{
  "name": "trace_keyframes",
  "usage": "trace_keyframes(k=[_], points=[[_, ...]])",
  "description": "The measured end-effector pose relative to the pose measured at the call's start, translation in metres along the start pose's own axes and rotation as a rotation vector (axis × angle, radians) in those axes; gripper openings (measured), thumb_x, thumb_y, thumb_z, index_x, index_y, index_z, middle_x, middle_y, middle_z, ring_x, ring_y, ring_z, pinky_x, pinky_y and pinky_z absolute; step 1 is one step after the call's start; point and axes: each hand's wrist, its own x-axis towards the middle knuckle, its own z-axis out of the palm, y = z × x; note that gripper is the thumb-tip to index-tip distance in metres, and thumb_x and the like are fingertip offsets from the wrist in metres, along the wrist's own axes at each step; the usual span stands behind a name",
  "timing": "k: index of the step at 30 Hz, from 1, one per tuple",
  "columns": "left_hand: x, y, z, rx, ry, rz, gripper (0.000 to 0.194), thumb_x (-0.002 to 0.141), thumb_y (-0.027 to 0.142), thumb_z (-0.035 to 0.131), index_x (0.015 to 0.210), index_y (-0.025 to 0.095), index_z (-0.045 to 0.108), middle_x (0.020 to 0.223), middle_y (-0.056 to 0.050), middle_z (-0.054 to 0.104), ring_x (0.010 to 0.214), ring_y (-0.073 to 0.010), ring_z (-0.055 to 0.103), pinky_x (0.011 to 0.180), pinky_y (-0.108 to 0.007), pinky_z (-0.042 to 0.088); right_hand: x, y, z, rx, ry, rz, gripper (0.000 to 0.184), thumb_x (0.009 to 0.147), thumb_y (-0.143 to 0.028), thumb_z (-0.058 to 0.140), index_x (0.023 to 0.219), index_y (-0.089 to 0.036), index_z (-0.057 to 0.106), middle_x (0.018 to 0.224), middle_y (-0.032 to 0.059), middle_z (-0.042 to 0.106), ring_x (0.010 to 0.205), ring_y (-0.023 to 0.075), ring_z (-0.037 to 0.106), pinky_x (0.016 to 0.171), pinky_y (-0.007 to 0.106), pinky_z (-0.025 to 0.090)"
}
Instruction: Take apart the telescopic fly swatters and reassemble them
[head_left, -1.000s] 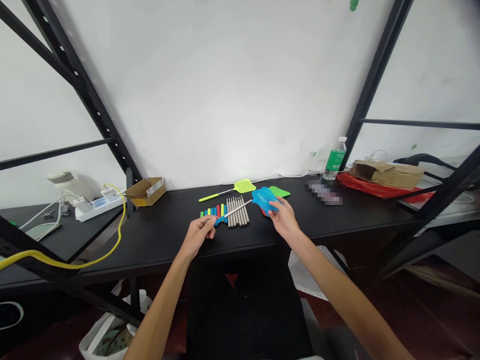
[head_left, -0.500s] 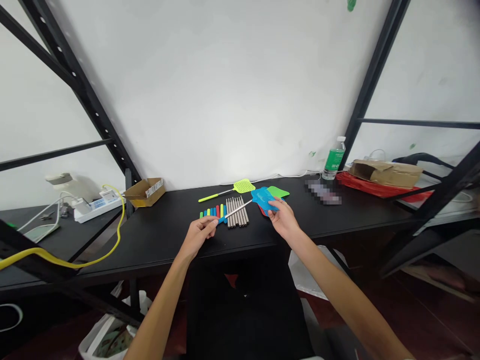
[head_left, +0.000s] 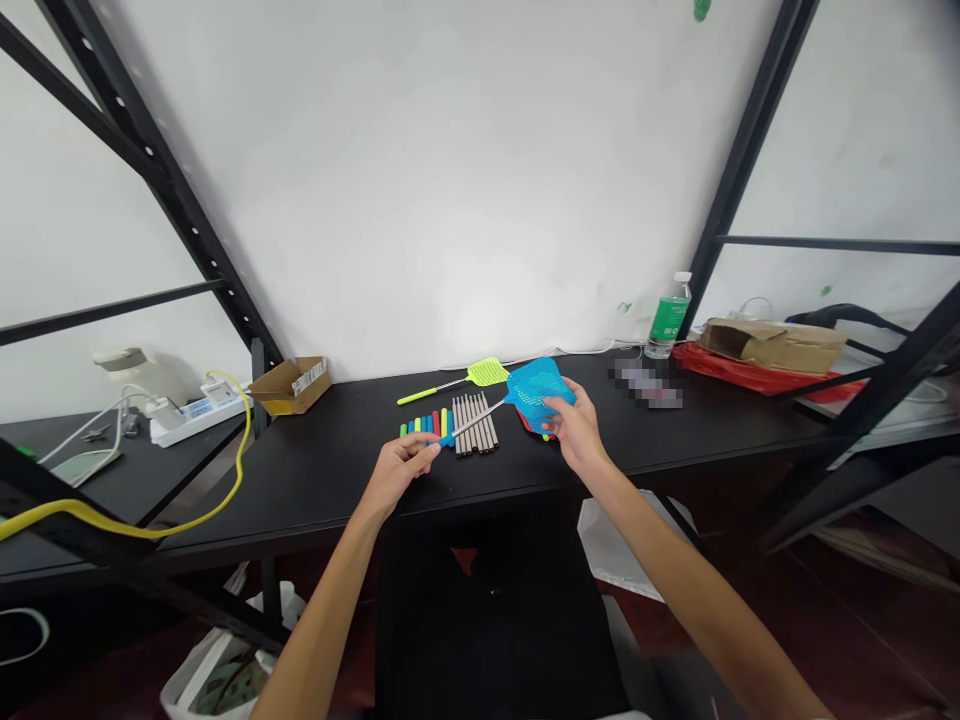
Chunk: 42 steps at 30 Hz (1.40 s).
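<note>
A blue fly swatter with a metal rod is held between both hands above the black desk. My left hand is closed around its blue handle. My right hand grips the edge of its perforated head, thumb on top. Beneath the rod lie several grey metal rods side by side. Left of them is a row of coloured handles, partly behind my left hand. A yellow-green fly swatter rests farther back. Under the blue head, a red piece shows at its edge.
An open cardboard box stands left, near a white power strip and a yellow cable. To the right are a water bottle, a blurred object and a brown package on red plastic.
The blue swatter's head has turned so its flat face shows wider, covering the green piece beneath. My right hand has turned with it; my left hand stays nearly in place.
</note>
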Motion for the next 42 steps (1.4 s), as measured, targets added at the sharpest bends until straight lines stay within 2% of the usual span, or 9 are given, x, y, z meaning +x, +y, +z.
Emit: trace_keyframes(k=[19,23,26,29,32,36,42], points=[[-0.001,0.003,0.000,-0.003,0.006,0.001,0.035,0.078,0.045,0.076,0.094,0.014,0.074,0.056,0.002,0.052,0.055,-0.0106,0.044,0.052,-0.024,0.031,0.010,-0.011,-0.011,-0.168,-0.068,-0.074,0.047,0.065,-0.033,0.072,0.109,-0.023,0.061,0.084,0.0004,0.063,0.063,0.0164,0.057,0.046,0.026,0.045],[-0.001,0.004,0.000,0.013,-0.010,0.020,0.033,0.083,0.047,0.070,0.080,0.014,0.072,0.052,0.001,0.052,0.053,-0.0103,0.041,0.053,-0.025,0.030,0.010,-0.012,-0.010,-0.161,-0.072,-0.060,0.048,0.064,-0.034,0.072,0.110,-0.023,0.061,0.086,0.0009,0.064,0.063,0.0171,0.057,0.047,0.027,0.045],[-0.002,0.004,-0.001,0.036,-0.030,0.040,0.040,0.087,0.048,0.065,0.064,0.015,0.066,0.050,0.001,0.053,0.051,-0.0101,0.039,0.054,-0.025,0.030,0.010,-0.012,-0.010,-0.144,-0.084,-0.041,0.049,0.063,-0.034,0.072,0.110,-0.023,0.061,0.084,0.0002,0.064,0.061,0.0163,0.057,0.046,0.027,0.044],[-0.002,0.004,-0.001,0.044,-0.031,0.043,0.044,0.088,0.049,0.063,0.059,0.016,0.062,0.048,0.000,0.053,0.050,-0.0104,0.040,0.054,-0.026,0.031,0.008,-0.012,-0.010,-0.128,-0.094,-0.032,0.049,0.063,-0.034,0.073,0.109,-0.023,0.060,0.081,-0.0006,0.064,0.060,0.0156,0.057,0.046,0.026,0.044],[-0.002,0.005,0.000,0.040,-0.022,0.032,0.045,0.088,0.051,0.062,0.060,0.016,0.064,0.046,-0.001,0.054,0.047,-0.0110,0.042,0.054,-0.026,0.032,0.007,-0.013,-0.009,-0.116,-0.103,-0.026,0.047,0.064,-0.033,0.072,0.109,-0.023,0.060,0.080,-0.0009,0.064,0.059,0.0152,0.057,0.045,0.026,0.044],[-0.003,0.005,0.001,0.032,-0.017,0.016,0.044,0.088,0.053,0.061,0.071,0.014,0.073,0.041,0.000,0.052,0.044,-0.0125,0.043,0.053,-0.026,0.032,0.007,-0.014,-0.008,-0.124,-0.107,-0.015,0.047,0.064,-0.034,0.072,0.108,-0.023,0.060,0.079,-0.0012,0.064,0.057,0.0151,0.058,0.045,0.025,0.043],[-0.003,0.007,0.000,0.048,-0.016,0.025,0.047,0.089,0.054,0.059,0.065,0.016,0.071,0.038,0.001,0.047,0.043,-0.0124,0.041,0.056,-0.027,0.034,0.008,-0.015,-0.009,-0.115,-0.130,-0.018,0.043,0.064,-0.034,0.072,0.104,-0.022,0.062,0.080,-0.0013,0.064,0.057,0.0141,0.058,0.044,0.024,0.044]])
